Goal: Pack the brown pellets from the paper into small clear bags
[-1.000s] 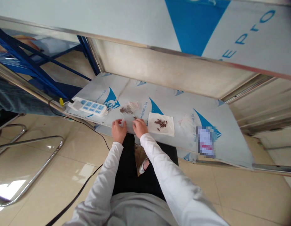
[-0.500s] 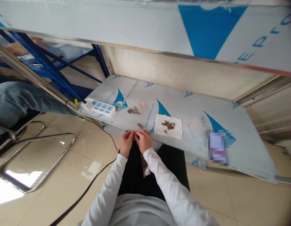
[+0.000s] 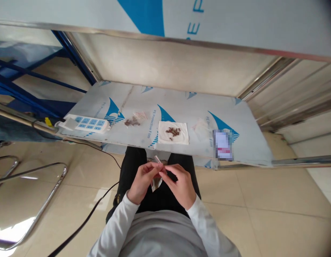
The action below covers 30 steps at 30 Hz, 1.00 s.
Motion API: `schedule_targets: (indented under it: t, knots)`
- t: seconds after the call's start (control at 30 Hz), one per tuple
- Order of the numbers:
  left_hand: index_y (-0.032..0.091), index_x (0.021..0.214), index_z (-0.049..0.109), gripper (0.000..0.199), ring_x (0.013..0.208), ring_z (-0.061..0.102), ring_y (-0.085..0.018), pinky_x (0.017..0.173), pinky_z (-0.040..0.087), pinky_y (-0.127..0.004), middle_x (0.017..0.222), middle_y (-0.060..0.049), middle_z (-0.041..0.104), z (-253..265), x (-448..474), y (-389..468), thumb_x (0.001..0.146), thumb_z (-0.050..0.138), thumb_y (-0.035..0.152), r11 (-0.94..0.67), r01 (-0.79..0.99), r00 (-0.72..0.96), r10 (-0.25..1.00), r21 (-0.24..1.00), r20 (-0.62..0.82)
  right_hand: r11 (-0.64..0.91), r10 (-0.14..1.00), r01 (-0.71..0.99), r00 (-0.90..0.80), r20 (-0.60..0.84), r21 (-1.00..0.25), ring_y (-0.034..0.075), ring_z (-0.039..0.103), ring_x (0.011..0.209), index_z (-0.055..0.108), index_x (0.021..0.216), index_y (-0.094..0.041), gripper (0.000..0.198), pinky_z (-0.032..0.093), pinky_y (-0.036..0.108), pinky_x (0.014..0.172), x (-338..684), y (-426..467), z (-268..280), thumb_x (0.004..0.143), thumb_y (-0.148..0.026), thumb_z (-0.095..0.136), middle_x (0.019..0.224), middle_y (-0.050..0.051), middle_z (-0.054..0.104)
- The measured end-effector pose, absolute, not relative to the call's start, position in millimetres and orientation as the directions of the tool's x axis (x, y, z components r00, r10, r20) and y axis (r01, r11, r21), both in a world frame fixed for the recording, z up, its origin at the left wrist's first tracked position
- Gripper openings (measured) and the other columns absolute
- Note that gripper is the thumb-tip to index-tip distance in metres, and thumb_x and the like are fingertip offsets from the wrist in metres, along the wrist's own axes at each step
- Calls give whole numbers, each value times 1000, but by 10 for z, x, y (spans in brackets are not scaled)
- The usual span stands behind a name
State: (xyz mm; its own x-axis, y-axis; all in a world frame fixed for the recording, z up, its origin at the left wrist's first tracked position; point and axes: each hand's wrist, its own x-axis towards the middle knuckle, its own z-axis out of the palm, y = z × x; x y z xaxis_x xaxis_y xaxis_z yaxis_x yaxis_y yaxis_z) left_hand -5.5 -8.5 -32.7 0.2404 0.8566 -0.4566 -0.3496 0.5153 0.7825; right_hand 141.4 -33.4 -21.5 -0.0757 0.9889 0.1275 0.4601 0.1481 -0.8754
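Observation:
Over my lap, my left hand pinches a small clear plastic bag with a pinkish edge. My right hand meets it at the fingertips, thumb and forefinger closed on the same bag. Its contents are hidden by my fingers. On the table beyond, a white cloth bears a loose pile of small brown pieces. Left of it lies a clump of dark brown bits beside clear bags with pinkish edges.
A white power strip sits at the table's left end, its black cable running down across the floor. Thin clear plastic and a blurred-out flat object lie to the right. A metal-framed chair stands at left. An upper shelf overhangs the table.
Both hands have drawn back from the table edge to above my lap, with the bag in them. The small dark item near the table edge no longer shows there. The view has shifted right.

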Motion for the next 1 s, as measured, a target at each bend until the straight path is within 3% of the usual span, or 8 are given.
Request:
schedule_targets:
  t: [0.27, 0.37, 0.47, 0.6, 0.7, 0.77, 0.9, 1.0]
  knots:
    - [14, 70, 66, 31, 56, 60, -11, 58, 48, -21, 61, -2, 64, -178, -18, -47, 73, 72, 44, 400, -162, 311, 888, 902, -338, -134, 971, 94, -186, -149, -987, 19, 69, 71, 75, 85, -18, 31, 52, 28, 63, 1540, -279, -181, 90, -41, 54, 75, 4, 73]
    - [15, 68, 65, 30, 54, 58, -12, 54, 45, -22, 59, -2, 64, -191, -10, -59, 75, 69, 44, 320, 23, 263, 912, 947, -315, -66, 993, 314, -72, -93, -947, 18, 64, 57, 73, 72, -19, 34, 48, 26, 52, 1543, -239, -224, 90, -39, 52, 61, 4, 69]
    - [17, 61, 60, 29, 46, 53, -12, 47, 37, -22, 51, 0, 59, -184, 35, -73, 76, 65, 41, 269, 245, 172, 933, 932, -314, -4, 974, 613, 182, 136, -790, 18, 59, 52, 71, 71, -22, 27, 47, 30, 53, 1535, -228, -262, 88, -35, 54, 63, 6, 68]
    - [20, 56, 52, 26, 46, 49, -12, 48, 33, -22, 47, 2, 54, -34, 102, -10, 80, 52, 31, 226, 385, 94, 955, 895, -281, 100, 946, 551, 205, 250, -828, 24, 67, 79, 69, 94, -27, 16, 53, 37, 74, 1600, -229, -250, 85, -38, 60, 88, 9, 72]
    - [21, 54, 46, 25, 47, 45, -11, 48, 31, -22, 48, 3, 50, 119, 122, 102, 79, 46, 26, 177, 385, 165, 952, 906, -257, 225, 974, 306, -64, 216, -925, 31, 53, 124, 46, 136, -27, 88, 44, 44, 103, 1710, -160, -229, 59, -49, 83, 136, 13, 54]
    - [21, 55, 48, 24, 48, 45, -11, 49, 32, -22, 50, 3, 50, 194, 128, 180, 79, 44, 26, 158, 358, 252, 933, 920, -258, 221, 953, 189, -251, 170, -957, 32, 47, 130, 39, 142, -25, 110, 38, 46, 108, 1777, -71, -250, 47, -49, 88, 141, 14, 50]
    - [21, 56, 50, 25, 50, 45, -12, 51, 31, -24, 51, 1, 50, 293, 162, 304, 80, 42, 27, 30, 486, 334, 917, 873, -217, 107, 952, 12, -289, 99, -994, 26, 64, 107, 61, 116, -23, 60, 48, 40, 96, 1815, 95, -353, 63, -43, 82, 113, 9, 69]
    - [21, 51, 48, 29, 48, 44, -14, 51, 26, -26, 51, -1, 50, 368, 203, 395, 79, 48, 31, -82, 713, 285, 941, 697, -181, 78, 974, -59, -208, 88, -995, 21, 67, 94, 61, 101, -22, 43, 52, 34, 86, 1803, 161, -402, 67, -39, 79, 99, 5, 69]
